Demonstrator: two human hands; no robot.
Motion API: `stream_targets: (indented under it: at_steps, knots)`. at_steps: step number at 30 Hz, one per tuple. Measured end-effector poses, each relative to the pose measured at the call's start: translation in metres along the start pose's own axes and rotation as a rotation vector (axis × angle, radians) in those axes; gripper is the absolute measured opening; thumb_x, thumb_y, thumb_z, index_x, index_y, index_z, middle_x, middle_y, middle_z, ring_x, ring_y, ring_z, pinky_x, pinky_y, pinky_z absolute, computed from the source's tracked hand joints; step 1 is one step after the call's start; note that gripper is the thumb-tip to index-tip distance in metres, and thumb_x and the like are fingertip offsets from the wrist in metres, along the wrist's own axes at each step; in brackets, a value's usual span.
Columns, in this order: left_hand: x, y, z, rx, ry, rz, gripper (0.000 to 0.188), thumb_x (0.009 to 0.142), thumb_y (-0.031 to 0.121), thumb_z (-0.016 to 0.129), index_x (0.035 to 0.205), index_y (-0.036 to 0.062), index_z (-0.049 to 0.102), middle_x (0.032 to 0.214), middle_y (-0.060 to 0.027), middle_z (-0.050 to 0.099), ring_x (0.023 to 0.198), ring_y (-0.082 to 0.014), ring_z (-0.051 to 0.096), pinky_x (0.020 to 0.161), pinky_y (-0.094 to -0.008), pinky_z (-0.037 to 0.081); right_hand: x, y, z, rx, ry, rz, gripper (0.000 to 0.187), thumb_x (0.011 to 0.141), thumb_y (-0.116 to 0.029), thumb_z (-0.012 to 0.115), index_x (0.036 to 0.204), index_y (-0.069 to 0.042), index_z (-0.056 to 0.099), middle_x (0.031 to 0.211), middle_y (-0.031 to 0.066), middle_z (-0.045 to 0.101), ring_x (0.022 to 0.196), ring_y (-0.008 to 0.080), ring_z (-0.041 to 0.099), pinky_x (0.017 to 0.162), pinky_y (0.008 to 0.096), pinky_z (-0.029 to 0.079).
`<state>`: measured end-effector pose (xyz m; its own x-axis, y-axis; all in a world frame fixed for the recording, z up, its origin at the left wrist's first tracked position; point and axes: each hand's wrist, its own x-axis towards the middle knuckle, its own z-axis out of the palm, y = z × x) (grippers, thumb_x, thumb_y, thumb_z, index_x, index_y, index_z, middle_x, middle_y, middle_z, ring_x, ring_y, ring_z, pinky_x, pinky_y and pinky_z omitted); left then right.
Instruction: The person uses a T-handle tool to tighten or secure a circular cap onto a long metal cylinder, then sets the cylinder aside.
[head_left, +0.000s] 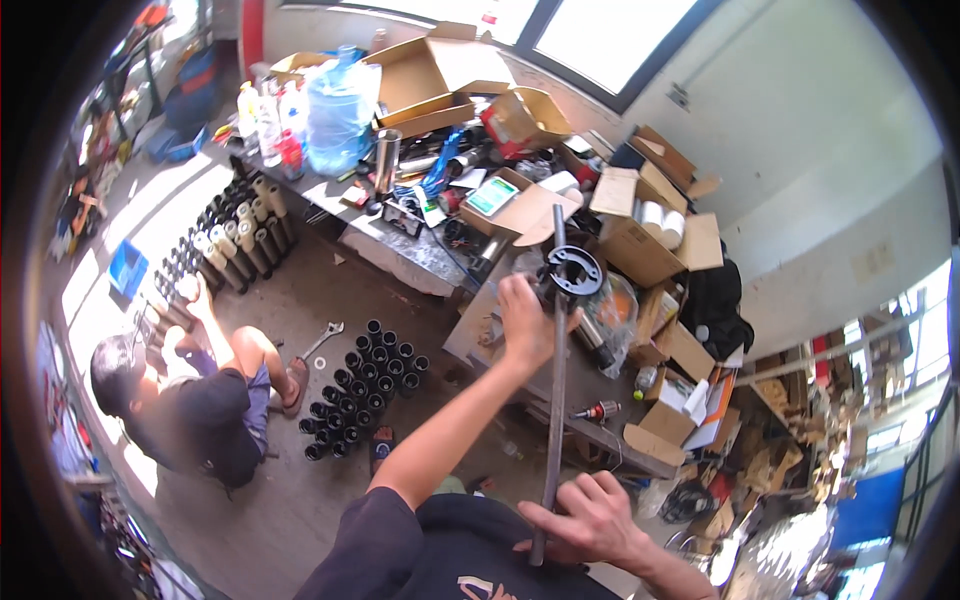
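A long grey metal bar (557, 420) runs from near my body up to a black round fitting with a slotted ring face (575, 270), and its far end sticks out beyond the fitting. My left hand (528, 325) is closed round the side of the fitting, beside the bar; some of its fingers are hidden behind. Down at the bar's near end, my right hand (588, 520) grips it, the thumb lying across the bar. Under the fitting lies the cluttered workbench, with a metal cylinder (594, 340) close by.
Black tubes (365, 385) stand in rows on the floor, near a wrench (324, 338). Another person (200, 400) sits low at left, beside more upright tubes (240, 240). The workbench (420, 258) carries a blue water jug (340, 115) and open cardboard boxes (640, 225).
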<state>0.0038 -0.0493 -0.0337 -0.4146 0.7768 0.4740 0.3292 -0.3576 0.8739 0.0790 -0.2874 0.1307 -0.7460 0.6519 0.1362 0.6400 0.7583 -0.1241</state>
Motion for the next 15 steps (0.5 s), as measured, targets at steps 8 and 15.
stream_targets:
  at_steps: [8,15]
  knots:
    - [-0.064,0.055,0.049,-1.218,-0.951,-0.713,0.044,0.082,0.027,0.074,0.107,-0.0005,0.050,0.088,-0.0119,0.058,0.082,-0.0246,0.059,0.075,-0.0392,0.049,0.271,-0.004,0.063,-0.100,-0.081,-0.781,0.020,0.077,-0.023,0.064,0.095,-0.016,0.062,0.084,0.0026,0.059,0.084,0.0201,0.062,0.070,0.0378,0.053]
    - [-0.043,0.086,0.064,-1.683,-0.702,-1.273,0.021,0.091,0.023,0.065,0.079,0.0081,0.055,0.056,0.0000,0.047,0.048,-0.0130,0.046,0.052,-0.0336,0.044,0.494,0.307,0.085,-0.537,0.155,-0.182,0.036,0.089,-0.028,0.062,0.118,-0.010,0.071,0.087,0.0136,0.074,0.077,0.0242,0.071,0.070,0.0390,0.057]
